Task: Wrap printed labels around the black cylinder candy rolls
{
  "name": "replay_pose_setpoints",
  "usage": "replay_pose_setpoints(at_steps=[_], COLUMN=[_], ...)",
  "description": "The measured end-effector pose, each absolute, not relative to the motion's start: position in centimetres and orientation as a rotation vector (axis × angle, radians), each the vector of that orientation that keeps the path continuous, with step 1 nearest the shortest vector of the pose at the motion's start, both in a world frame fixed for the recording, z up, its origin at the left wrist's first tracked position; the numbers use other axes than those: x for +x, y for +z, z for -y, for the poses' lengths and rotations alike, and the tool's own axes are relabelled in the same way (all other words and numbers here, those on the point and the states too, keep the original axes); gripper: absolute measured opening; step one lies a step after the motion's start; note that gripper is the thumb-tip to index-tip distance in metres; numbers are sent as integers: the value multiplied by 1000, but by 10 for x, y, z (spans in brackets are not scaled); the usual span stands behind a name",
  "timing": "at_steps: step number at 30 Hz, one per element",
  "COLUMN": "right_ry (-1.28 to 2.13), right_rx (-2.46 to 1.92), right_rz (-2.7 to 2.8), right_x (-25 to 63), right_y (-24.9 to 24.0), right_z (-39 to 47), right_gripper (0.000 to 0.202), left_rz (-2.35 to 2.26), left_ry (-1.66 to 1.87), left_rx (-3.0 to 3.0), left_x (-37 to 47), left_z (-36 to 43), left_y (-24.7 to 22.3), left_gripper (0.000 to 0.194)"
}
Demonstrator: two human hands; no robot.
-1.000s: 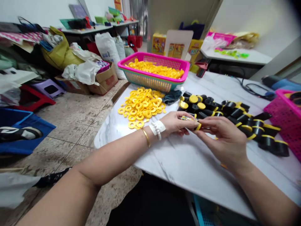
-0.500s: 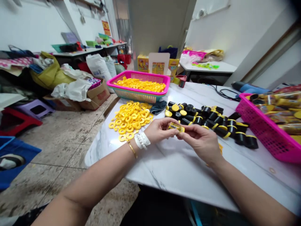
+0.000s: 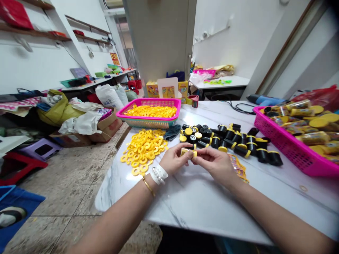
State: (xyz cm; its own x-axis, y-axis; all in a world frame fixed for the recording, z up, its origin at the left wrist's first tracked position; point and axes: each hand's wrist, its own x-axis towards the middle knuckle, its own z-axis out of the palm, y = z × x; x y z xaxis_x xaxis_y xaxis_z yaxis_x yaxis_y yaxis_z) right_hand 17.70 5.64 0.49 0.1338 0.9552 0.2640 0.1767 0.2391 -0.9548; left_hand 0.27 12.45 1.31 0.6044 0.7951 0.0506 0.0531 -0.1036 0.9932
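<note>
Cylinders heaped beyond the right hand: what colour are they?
The cylinders are mostly black, many with a yellow end; head view shows it best.

Across the surface (image 3: 201, 208), a heap of rings (image 3: 144, 150) lies left, with the left basket (image 3: 148, 123), loaded, behind it and boxes (image 3: 168, 92) behind that. Cylinders (image 3: 229, 134) lie right of the heap, a cloth (image 3: 172, 132) between. The right basket (image 3: 291, 151) stands beyond them. Before the cylinders, the fingers (image 3: 208, 158) hold a tube (image 3: 188, 152), wrappers (image 3: 239, 169) lying to its right

A purple stool (image 3: 40, 149) stands near a cardboard box (image 3: 111, 126).
</note>
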Motion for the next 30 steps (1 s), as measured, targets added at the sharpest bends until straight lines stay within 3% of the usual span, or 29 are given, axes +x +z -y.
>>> replay_pose_setpoints(at_steps=[4,10,16,20,25,30], right_ry=[576,1178,1214,1169,1200,1091], right_rx=[-1178,-1258,-1118,-1025,-1164,-1496], right_rz=[1427,1076,1415,1396,1469,1845], right_x=[178,179,197,190,199,234], right_y=[2,6,15,21,32,31], right_z=[-56,-57,-60,-48,19,115], right_gripper=[23,33,55,28,12,15], left_rz=[-726,-635,-649,-504,-354,-604], left_ry=[657,645,486,386,101,230], left_rx=[1428,1398,1194,1126,1176,1283], left_x=[1,1,5,3,-1,6], left_z=[-131,-131,-126,-120,-113,-113], left_y=[9,11,6,6,12,8], left_gripper=[53,46,54,57,63,53])
